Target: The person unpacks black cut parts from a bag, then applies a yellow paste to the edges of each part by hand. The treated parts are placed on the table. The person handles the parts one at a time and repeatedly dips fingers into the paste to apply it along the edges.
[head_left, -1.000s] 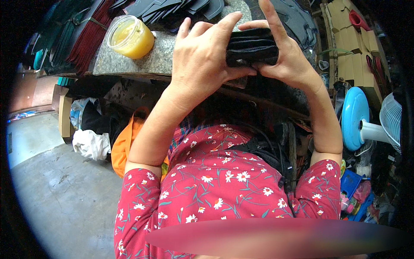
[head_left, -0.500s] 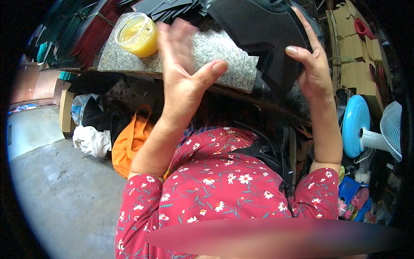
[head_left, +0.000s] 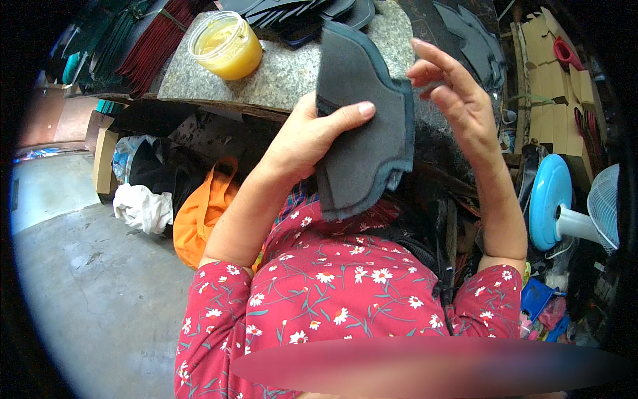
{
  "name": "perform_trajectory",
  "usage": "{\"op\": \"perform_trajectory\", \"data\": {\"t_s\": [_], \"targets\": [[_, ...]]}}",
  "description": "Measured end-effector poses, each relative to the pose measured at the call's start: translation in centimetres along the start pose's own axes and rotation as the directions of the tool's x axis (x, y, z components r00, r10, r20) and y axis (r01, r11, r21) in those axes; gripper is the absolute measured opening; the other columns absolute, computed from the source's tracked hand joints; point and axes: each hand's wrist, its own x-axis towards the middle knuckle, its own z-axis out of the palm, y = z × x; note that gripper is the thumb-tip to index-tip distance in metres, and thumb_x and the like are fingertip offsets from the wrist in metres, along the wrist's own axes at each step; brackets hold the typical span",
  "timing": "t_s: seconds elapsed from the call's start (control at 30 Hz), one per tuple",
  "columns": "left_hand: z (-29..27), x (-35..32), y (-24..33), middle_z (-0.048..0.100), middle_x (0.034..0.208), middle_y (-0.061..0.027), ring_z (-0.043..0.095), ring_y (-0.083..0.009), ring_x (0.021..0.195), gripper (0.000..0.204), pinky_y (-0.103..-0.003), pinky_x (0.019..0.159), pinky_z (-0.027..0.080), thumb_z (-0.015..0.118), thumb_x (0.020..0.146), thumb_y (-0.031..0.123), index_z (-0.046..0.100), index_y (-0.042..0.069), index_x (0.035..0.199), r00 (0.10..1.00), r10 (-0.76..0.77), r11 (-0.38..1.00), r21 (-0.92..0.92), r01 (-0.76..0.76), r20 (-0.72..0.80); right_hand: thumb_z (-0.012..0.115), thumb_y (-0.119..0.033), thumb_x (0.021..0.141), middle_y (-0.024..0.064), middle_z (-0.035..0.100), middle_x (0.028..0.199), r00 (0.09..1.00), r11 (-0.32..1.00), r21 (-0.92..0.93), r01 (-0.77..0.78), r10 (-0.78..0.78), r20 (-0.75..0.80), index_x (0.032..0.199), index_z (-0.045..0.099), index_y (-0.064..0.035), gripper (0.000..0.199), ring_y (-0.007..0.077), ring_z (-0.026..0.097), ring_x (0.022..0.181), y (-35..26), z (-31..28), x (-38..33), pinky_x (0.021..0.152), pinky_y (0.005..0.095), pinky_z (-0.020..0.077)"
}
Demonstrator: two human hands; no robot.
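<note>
One grey stack (head_left: 362, 149) (partly hiding the slab (head_left: 286, 74)), jar (head_left: 229, 52) nearby, orange bag (head_left: 201, 219)

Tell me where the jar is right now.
In the head view, the jar is at upper left, on the stone slab, just right of the red strips.

So the left hand (head_left: 306, 136) has a stack of dark grey cut-out sheets (head_left: 362, 143), thumb (head_left: 352, 118) flat across the front. Right hand (head_left: 465, 106) is half-curled right by its edge, can't tell if they're touching. Clear tub of yellow stuff (head_left: 232, 56) on the speckled desk (head_left: 286, 76), orange bag (head_left: 203, 219) down below.
</note>
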Motion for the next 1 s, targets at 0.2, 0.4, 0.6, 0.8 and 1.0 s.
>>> {"op": "perform_trajectory", "data": {"t_s": [0.2, 0.4, 0.6, 0.8, 1.0], "targets": [[-0.1, -0.4, -0.6, 0.063, 0.113, -0.0071, 0.06, -0.0145, 0.101, 0.057, -0.03, 0.09, 0.05, 0.075, 0.085, 0.018, 0.05, 0.001, 0.133, 0.999, -0.023, 0.997, 0.076, 0.019, 0.044, 0.008, -0.075, 0.093, 0.0144, 0.045, 0.147, 0.993, 0.973, -0.229, 0.043, -0.017, 0.114, 0.136, 0.056, -0.0067, 0.094, 0.0265, 0.038, 0.139, 1.7, -0.3, 1.6, 0.117, 0.0423, 0.0218], [0.1, -0.9, -0.1, 0.064, 0.113, -0.0057, 0.06, -0.0139, 0.102, 0.056, -0.029, 0.091, 0.049, 0.075, 0.084, 0.02, 0.052, 0.001, 0.131, 0.984, -0.061, 0.996, 0.075, 0.05, 0.167, 0.008, -0.075, 0.093, 0.0132, 0.043, 0.15, 0.983, 0.956, -0.271, 0.114, -0.068, 0.172, 0.136, 0.059, -0.0123, 0.092, 0.0294, 0.031, 0.142, 2.6, 1.1, 1.5, 0.119, 0.0443, 0.0119], [0.1, -0.9, 0.3, 0.066, 0.113, -0.009, 0.064, -0.0182, 0.1, 0.063, -0.031, 0.09, 0.051, 0.079, 0.076, 0.022, 0.054, -0.001, 0.129, 0.98, -0.099, 0.989, 0.129, 0.077, 0.174, 0.004, -0.075, 0.093, 0.0136, 0.04, 0.152, 0.983, 0.992, -0.115, 0.043, -0.022, 0.182, 0.133, 0.06, -0.0074, 0.096, 0.0279, 0.032, 0.142, 2.6, 1.1, 1.8, 0.119, 0.042, 0.0135], [-0.7, -0.6, 0.7, 0.066, 0.108, -0.0084, 0.065, -0.016, 0.093, 0.057, -0.029, 0.083, 0.053, 0.077, 0.081, 0.024, 0.056, 0.0, 0.128, 0.995, -0.022, 0.998, 0.059, 0.016, 0.093, 0.002, -0.078, 0.09, 0.0155, 0.029, 0.158, 0.981, 0.987, 0.157, -0.041, 0.01, 0.194, 0.127, 0.064, -0.0046, 0.103, 0.0284, 0.024, 0.147, 2.1, 1.1, 0.6, 0.119, 0.0431, 0.0127], [-0.9, -0.2, 0.7, 0.068, 0.104, -0.0087, 0.066, -0.0156, 0.089, 0.053, -0.028, 0.079, 0.054, 0.076, 0.081, 0.024, 0.058, 0.0, 0.125, 0.996, -0.037, 0.997, 0.069, 0.032, 0.083, 0.003, -0.078, 0.09, 0.0154, 0.023, 0.16, 0.977, 0.998, 0.04, 0.045, -0.052, 0.207, 0.118, 0.07, -0.005, 0.103, 0.0302, 0.019, 0.149, 2.4, 0.6, -0.4, 0.119, 0.0452, 0.0094]]}}
